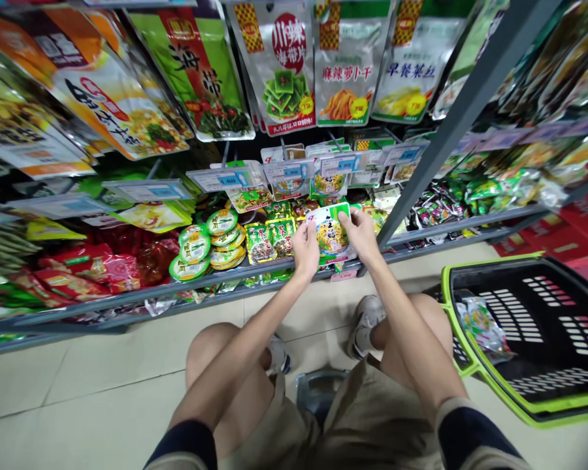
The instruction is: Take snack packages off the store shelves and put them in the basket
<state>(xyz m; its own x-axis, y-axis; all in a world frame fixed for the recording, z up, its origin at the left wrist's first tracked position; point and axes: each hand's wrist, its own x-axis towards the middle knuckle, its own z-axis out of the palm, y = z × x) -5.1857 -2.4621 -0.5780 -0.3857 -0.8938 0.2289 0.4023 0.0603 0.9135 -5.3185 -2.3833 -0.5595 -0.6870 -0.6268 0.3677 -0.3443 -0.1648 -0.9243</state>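
Between my hands is a green and white food packet point(330, 235) with a picture of yellow food on its front, held upright before the lower shelf. My left hand point(306, 249) pinches its left edge. With thumb and fingers, my right hand point(359, 234) grips its upper right edge. Just left of my left hand stand small green pouches point(269, 240), beside stacked round tubs point(224, 238) with green and yellow lids. Similar packets point(327, 184) hang on hooks behind the held one.
Large hanging pouches point(284, 72) fill the upper row, with price tags point(228, 179) jutting out below. A grey shelf post point(441, 156) slants at my right. On the tiled floor point(127, 391), a black basket with a lime rim point(445, 294) holds a clear-wrapped packet point(483, 326).
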